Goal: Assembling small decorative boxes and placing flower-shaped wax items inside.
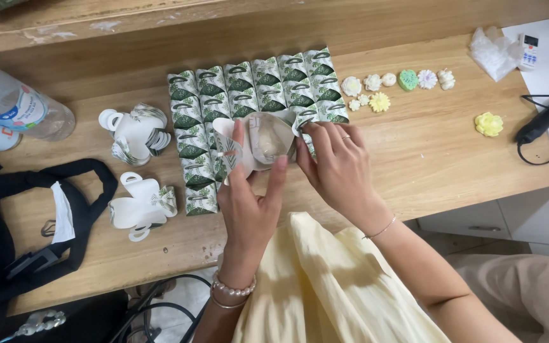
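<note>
A small paper gift box (263, 141), white inside with a green leaf print outside, is half-folded and held over the wooden table (414, 152). My left hand (249, 200) grips its near side, thumb and fingers up along the flaps. My right hand (338, 168) pinches its right flap. Behind it, several finished leaf-print boxes (255, 86) stand packed in rows. Two stacks of flat unfolded box blanks (136, 133) (141, 206) lie to the left.
Small flower-shaped and heart-shaped pieces (389, 86) lie at the back right, with a yellow flower (489, 124) nearby. A black glue gun (544, 121) with cord, crumpled plastic (494, 54), a plastic bottle (17, 108) and a black bag (27, 228) also sit around.
</note>
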